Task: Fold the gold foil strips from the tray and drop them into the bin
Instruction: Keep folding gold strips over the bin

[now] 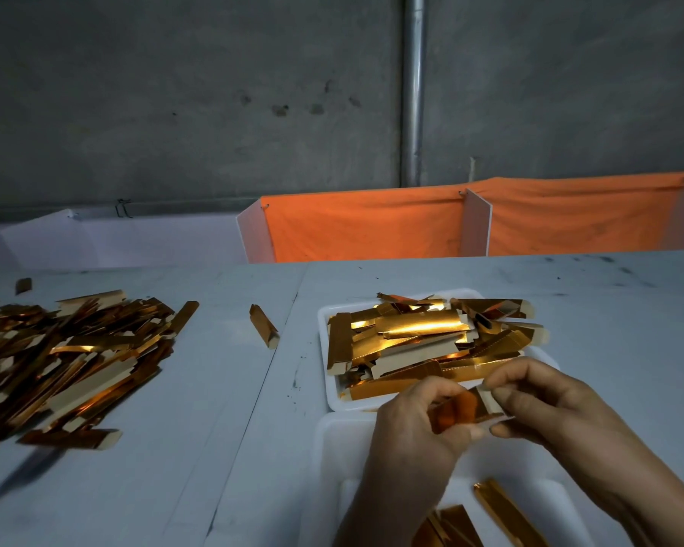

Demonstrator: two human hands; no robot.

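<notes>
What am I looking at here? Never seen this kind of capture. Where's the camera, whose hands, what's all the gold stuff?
There is no robot. A person works with bare hands, and the single picture comes from a wide-angle camera worn on their head, looking forward and down.

The left hand and the right hand both pinch one gold foil strip between them, apparently folding it.

Just beyond the hands a white tray is heaped with unfolded strips. Below the hands is a white bin with a few folded strips in it.

On the grey table, a large loose pile of gold strips lies to the left, and a single folded piece lies between pile and tray. Behind the table hangs an orange cloth against a concrete wall.
</notes>
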